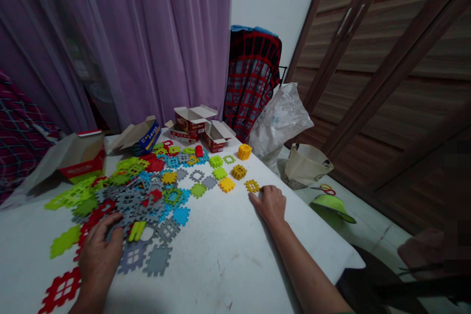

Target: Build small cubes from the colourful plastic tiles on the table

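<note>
My left hand [101,248] rests at the near left edge of a heap of flat interlocking plastic tiles, its thumb and curled fingers apart. Grey tiles [128,200] lie beyond its fingertips, and two lime-green bars [137,231] lie to its right. On the right side of the white table, my right hand [271,202] has its thumb and forefinger spread at the near edge of a yellow window tile [252,186]. The tile lies flat, and the fingertips seem to touch it. Yellow stacks [239,171] and lime-green tiles [220,173] stand to its left.
Opened cardboard boxes, red [84,159], blue [147,138] and dark red [189,125], line the table's back. Past the right edge are a clear plastic bag [281,117], a pale bag [307,164], scissors [327,189] and a green cap [333,206].
</note>
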A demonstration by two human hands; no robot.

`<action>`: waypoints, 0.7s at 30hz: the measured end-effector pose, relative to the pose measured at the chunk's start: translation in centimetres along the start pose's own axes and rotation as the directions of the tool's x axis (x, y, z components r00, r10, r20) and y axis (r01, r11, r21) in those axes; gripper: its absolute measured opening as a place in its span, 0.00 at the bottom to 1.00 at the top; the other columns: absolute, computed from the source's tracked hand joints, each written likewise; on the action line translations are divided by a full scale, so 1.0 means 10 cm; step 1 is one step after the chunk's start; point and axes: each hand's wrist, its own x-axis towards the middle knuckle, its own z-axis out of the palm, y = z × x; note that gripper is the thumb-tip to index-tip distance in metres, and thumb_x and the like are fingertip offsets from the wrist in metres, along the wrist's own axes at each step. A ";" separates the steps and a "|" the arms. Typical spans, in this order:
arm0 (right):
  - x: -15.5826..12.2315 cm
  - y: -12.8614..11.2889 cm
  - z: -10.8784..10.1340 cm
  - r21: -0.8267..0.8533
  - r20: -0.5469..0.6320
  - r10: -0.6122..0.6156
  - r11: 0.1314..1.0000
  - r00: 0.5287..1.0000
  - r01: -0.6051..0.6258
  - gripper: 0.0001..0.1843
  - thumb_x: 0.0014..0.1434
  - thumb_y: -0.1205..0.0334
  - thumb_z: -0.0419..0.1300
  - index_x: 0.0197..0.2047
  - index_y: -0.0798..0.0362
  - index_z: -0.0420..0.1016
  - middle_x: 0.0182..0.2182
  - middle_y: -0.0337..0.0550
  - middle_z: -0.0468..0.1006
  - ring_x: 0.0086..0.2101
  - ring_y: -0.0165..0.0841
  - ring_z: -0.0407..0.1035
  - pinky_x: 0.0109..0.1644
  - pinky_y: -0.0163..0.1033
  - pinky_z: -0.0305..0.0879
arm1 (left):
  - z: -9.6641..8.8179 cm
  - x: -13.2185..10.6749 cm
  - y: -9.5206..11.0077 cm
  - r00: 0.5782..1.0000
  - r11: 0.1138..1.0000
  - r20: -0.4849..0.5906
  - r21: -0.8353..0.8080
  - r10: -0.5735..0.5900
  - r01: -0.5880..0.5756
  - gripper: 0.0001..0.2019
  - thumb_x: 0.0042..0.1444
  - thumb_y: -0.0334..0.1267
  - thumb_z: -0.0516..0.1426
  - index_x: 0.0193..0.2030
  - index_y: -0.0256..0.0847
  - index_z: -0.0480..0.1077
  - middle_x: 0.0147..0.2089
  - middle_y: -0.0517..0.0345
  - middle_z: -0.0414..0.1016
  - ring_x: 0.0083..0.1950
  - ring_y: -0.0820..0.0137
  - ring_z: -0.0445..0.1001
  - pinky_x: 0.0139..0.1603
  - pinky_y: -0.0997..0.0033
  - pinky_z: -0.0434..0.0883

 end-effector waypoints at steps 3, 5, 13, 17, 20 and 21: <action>0.04 0.00 0.01 0.024 0.007 -0.021 0.999 1.000 0.021 0.21 0.61 0.47 0.58 0.46 0.55 0.77 0.48 0.54 0.76 0.50 0.45 0.67 0.49 0.45 0.59 | 0.06 0.00 -0.06 0.999 1.000 -0.031 0.001 0.005 -0.005 0.19 0.58 0.50 0.50 0.50 0.49 0.75 0.57 0.55 0.75 0.32 0.68 0.70 0.40 0.60 0.70; 0.06 0.04 0.05 0.043 0.002 -0.028 0.999 1.000 0.028 0.19 0.61 0.49 0.58 0.45 0.55 0.77 0.48 0.54 0.77 0.50 0.44 0.67 0.49 0.44 0.59 | 0.09 0.01 -0.10 1.000 1.000 -0.027 0.000 -0.001 0.001 0.20 0.57 0.51 0.51 0.50 0.49 0.75 0.56 0.56 0.75 0.32 0.68 0.70 0.39 0.61 0.70; 0.32 0.24 0.40 0.422 -0.313 -0.023 0.892 0.950 0.160 0.19 0.56 0.45 0.57 0.39 0.53 0.76 0.41 0.51 0.78 0.43 0.42 0.69 0.47 0.44 0.62 | 0.07 0.02 -0.09 1.000 1.000 -0.010 -0.023 0.012 -0.012 0.19 0.57 0.49 0.50 0.49 0.48 0.76 0.56 0.56 0.76 0.42 0.63 0.74 0.41 0.63 0.70; 0.63 0.06 0.48 0.525 -0.451 -0.035 0.798 0.892 0.297 0.21 0.55 0.40 0.56 0.36 0.51 0.74 0.37 0.49 0.78 0.41 0.42 0.69 0.48 0.46 0.62 | 0.07 0.02 -0.08 1.000 1.000 0.000 -0.021 0.014 -0.014 0.19 0.58 0.49 0.49 0.49 0.48 0.75 0.57 0.56 0.75 0.52 0.59 0.74 0.45 0.61 0.71; 0.78 -0.10 0.52 0.526 -0.463 -0.045 0.790 0.885 0.315 0.21 0.55 0.41 0.56 0.35 0.51 0.74 0.37 0.49 0.78 0.40 0.42 0.69 0.48 0.46 0.62 | 0.11 0.02 -0.15 0.999 0.999 -0.032 -0.017 0.028 -0.028 0.18 0.59 0.49 0.50 0.49 0.50 0.75 0.57 0.57 0.76 0.51 0.59 0.74 0.45 0.61 0.71; 0.80 -0.14 0.54 0.518 -0.464 -0.048 0.795 0.884 0.315 0.21 0.55 0.41 0.56 0.36 0.51 0.74 0.37 0.49 0.78 0.40 0.42 0.68 0.47 0.46 0.62 | 0.12 0.02 -0.17 0.999 0.999 -0.042 -0.017 0.031 -0.031 0.18 0.59 0.49 0.50 0.49 0.50 0.75 0.56 0.57 0.76 0.52 0.59 0.74 0.45 0.60 0.71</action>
